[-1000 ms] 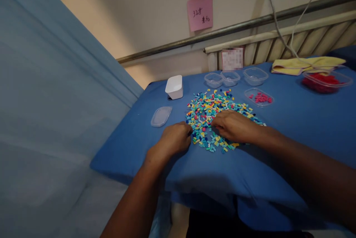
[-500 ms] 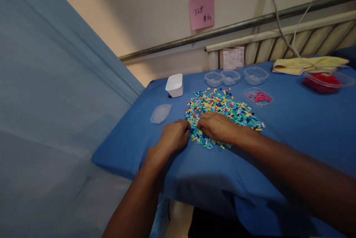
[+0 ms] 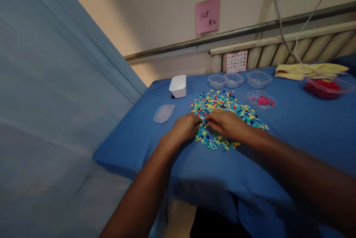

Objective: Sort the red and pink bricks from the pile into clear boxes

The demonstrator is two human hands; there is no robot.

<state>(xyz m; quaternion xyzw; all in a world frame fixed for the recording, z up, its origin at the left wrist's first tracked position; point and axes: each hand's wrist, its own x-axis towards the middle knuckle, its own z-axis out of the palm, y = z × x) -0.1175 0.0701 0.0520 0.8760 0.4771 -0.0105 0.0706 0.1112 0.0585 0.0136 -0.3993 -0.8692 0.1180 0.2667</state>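
A spread pile of small plastic building bricks (image 3: pixel 241 113), in teal, blue, yellow, white and pink, lies on the blue cloth (image 3: pixel 133 134). At the pile's left side my left hand (image 3: pixel 185 126) is closed, its fingertips down among the bricks. Close beside it, my right hand (image 3: pixel 226 123) reaches over the middle of the pile with fingers curled in a pinch. A little pink or red shows at the right fingertips, but what either hand holds is too small to make out. Pink bricks (image 3: pixel 264 101) lie on a clear lid (image 3: pixel 251 95) beyond the pile.
Behind the pile stand clear tubs (image 3: pixel 217 81) and a white container (image 3: pixel 178 86). A clear lid (image 3: pixel 164 113) lies at left. At far right are a tub of red pieces (image 3: pixel 324 88) and a yellow cloth (image 3: pixel 308 71). A blue curtain (image 3: pixel 55 101) hangs at left.
My left hand has moved right, further into the pile and nearer my right hand. The right hand has shifted slightly right. The whole view has shifted a little.
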